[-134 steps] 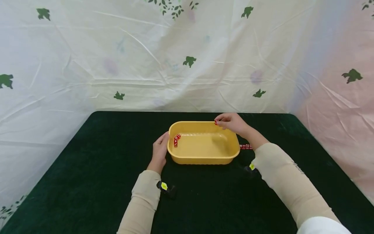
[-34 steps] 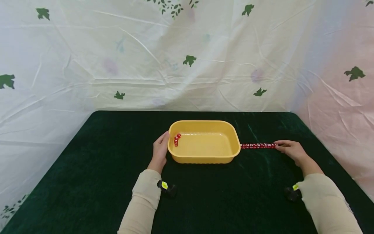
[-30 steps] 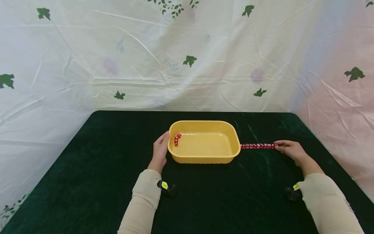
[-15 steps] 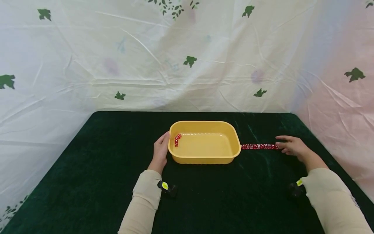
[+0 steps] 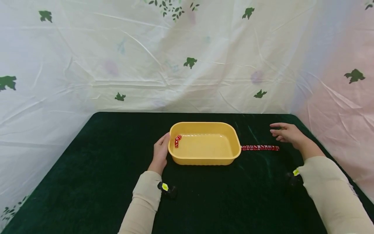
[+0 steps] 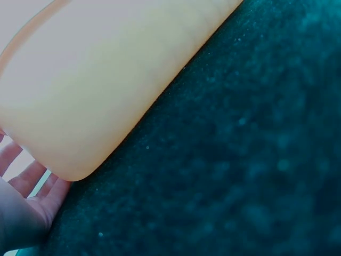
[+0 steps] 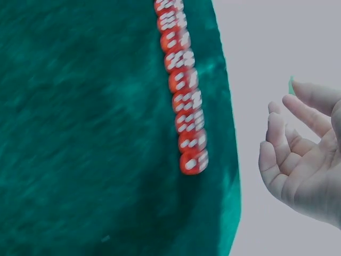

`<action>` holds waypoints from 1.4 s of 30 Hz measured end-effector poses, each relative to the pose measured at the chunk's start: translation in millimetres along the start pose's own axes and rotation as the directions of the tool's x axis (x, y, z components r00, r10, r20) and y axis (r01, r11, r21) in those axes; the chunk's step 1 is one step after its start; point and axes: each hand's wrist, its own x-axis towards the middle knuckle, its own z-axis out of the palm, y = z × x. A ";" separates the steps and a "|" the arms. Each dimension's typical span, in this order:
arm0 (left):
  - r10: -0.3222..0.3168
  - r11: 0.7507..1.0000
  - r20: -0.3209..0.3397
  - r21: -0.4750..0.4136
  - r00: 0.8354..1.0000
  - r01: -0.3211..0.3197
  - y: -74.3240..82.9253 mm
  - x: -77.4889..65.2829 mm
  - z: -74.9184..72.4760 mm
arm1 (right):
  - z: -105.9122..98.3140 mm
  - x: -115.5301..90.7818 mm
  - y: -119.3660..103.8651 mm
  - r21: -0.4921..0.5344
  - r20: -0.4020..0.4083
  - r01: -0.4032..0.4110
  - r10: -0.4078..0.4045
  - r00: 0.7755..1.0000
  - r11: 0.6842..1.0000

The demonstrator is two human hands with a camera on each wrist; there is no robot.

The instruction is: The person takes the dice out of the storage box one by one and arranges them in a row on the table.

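Observation:
A yellow plastic tub (image 5: pixel 204 161) stands in the middle of the table. My left hand (image 5: pixel 160 152) holds its left end, thumb side up at the rim; in the left wrist view, fingers (image 6: pixel 26 178) lie against the tub's outer corner. Several red dice (image 5: pixel 177 140) with white pips sit inside at the left end. From the tub's right side a straight row of red dice (image 5: pixel 260 148) runs rightward, set face to face. My right hand (image 5: pixel 287 133) hovers behind and right of the row's outer end, fingers loosely spread. Nothing shows in its grasp in the right wrist view.
Dark green cloth (image 5: pixel 204 201) covers the table. Pale fabric with green leaf prints (image 5: pixel 187 61) hangs behind the table and along both sides. A small black wrist camera (image 5: pixel 168 189) sits at the left sleeve, another (image 5: pixel 293 178) at the right.
My right hand held a die over the tub's back right rim, later touched the row's outer end, and now has lifted away backward, fingers spread. The left hand and tub stayed put.

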 end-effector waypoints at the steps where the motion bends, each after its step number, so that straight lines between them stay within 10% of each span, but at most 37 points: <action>1: 0.001 1.000 0.000 -0.001 1.000 -0.001 -0.1 -0.2 0.0 | -0.5 1.6 -4.5 -0.004 -0.004 0.008 -0.008 1.000 1.000; 21: 0.009 1.000 0.010 -0.002 1.000 -0.009 0.9 -1.5 0.2 | 7.3 30.0 -94.1 -0.072 -0.024 0.111 -0.113 0.993 0.991; 42: -0.010 1.000 0.005 -0.001 1.000 0.010 4.0 -2.7 1.2 | 72.5 63.2 -153.3 0.023 -0.021 0.152 -0.151 0.988 0.988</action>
